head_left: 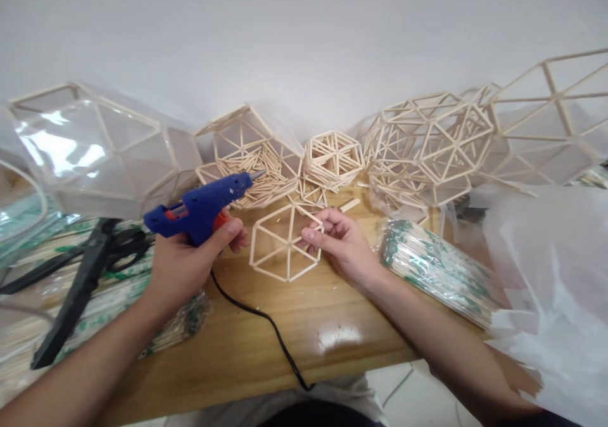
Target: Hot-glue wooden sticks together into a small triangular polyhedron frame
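My left hand (190, 259) is closed around the handle of a blue hot glue gun (202, 204), its nozzle pointing right and its orange trigger partly under my fingers. A black cord (259, 313) trails from the gun over the wooden table. In my right hand (339, 243) the thumb and fingers pinch the right edge of a flat hexagonal frame of thin wooden sticks (288, 246), with spokes meeting at its middle. The nozzle is above and left of the frame, apart from it.
Behind stand an open stick box (247, 186) full of short sticks, a small stick ball (335, 158), and larger stick frames (427, 142). Packed sticks (437, 268) and white plastic (546, 300) lie right. Left are black scissors (126, 249) and a film-covered frame (95, 142).
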The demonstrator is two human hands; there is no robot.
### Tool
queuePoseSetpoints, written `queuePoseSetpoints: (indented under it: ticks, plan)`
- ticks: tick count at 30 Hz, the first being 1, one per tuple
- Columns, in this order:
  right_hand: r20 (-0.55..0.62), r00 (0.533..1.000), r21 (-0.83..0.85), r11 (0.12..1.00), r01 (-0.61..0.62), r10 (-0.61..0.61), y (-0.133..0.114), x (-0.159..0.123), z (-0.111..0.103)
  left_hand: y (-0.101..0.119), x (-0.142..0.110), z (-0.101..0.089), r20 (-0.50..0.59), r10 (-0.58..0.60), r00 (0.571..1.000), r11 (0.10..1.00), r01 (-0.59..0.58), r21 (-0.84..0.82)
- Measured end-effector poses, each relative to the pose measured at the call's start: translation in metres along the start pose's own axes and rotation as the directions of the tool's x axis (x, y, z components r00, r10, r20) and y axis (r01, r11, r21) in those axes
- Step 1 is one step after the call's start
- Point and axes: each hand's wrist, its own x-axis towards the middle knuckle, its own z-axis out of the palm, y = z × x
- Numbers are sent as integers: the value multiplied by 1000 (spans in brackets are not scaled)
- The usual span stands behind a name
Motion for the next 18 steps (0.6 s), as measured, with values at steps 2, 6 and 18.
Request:
queuePoseSetpoints:
  ticks: [2,6,18]
  plan:
    - [17,1000,-12,1000,-19,20,-1,-1,1,0,1,-1,3,30,1000,995,-30,93]
    - [39,997,-54,996,-65,67,-3,-1,4,-3,0,-2,4,-21,1000,991,20,136]
    - [2,991,-166,977,-131,133,-1,-1,4,-6,-1,-6,39,-42,998,999,42,8]
